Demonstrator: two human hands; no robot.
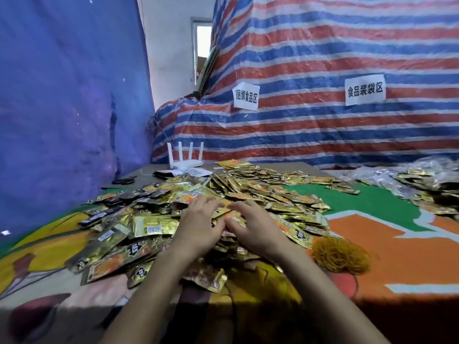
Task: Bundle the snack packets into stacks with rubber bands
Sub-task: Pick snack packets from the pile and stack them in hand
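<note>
Scissors (124, 180) lie off the far left edge of the snack packets (260, 192) pile, with a white router (186, 160) just behind it. Your left hand (198, 222) rests on the pile's middle, fingers (207, 199) spread and fairly straight, nothing pinched. Your right hand (255, 227) lies just beside it on the same pile, thumbs touching, fingers lightly curved flat on the foil, no grip. Rubber bands (340, 254) are heaped on the table (397, 256) just right of the pile's near edge. A second packet heap (427, 189) lies well right of the pile.
</note>
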